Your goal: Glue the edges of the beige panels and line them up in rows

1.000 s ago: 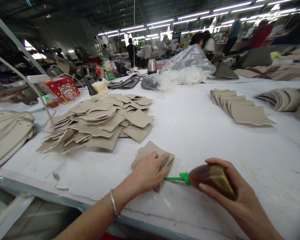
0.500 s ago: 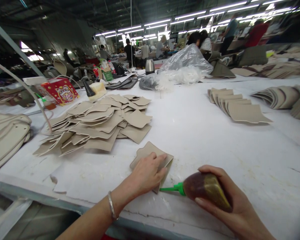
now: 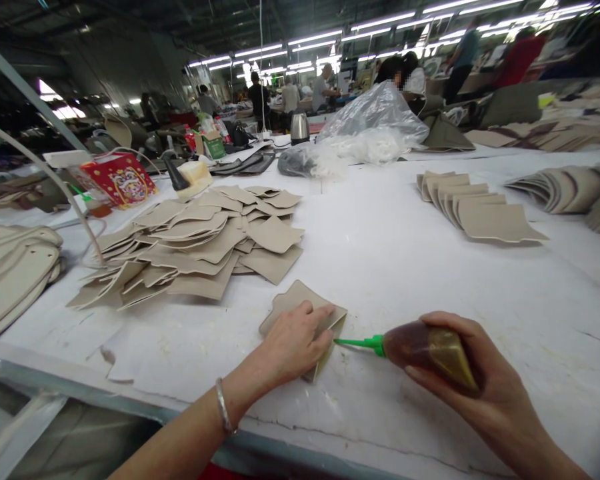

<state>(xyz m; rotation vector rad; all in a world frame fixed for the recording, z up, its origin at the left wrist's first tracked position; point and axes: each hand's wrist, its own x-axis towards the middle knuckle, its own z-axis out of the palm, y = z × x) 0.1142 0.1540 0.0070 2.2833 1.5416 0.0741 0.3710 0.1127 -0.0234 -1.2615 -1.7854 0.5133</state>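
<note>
My left hand (image 3: 296, 340) presses a beige leather-like piece (image 3: 287, 303) against the white tabletop, fingers partly bent across it. The piece's right edge is turned up or folded, and part of it is hidden under the hand. My right hand (image 3: 485, 380) is wrapped round a squeeze glue bottle (image 3: 410, 343) of brown, amber-looking liquid. The bottle lies tilted nearly level, its thin green nozzle pointing left, the tip at the piece's right edge beside my left fingers. I cannot tell whether liquid is coming out.
A loose heap of similar beige pieces (image 3: 200, 243) lies left of centre. Overlapping pieces (image 3: 490, 213) fan out at the right. Larger rounded panels (image 3: 17, 280) are stacked at far left. Behind stand a red bag (image 3: 120, 180), a kettle (image 3: 300, 128) and clear plastic (image 3: 375, 120). People work beyond.
My right hand has moved the bottle up and to the right, its nozzle tip travelling along the piece's right edge away from the near corner. My left hand has hardly moved.
</note>
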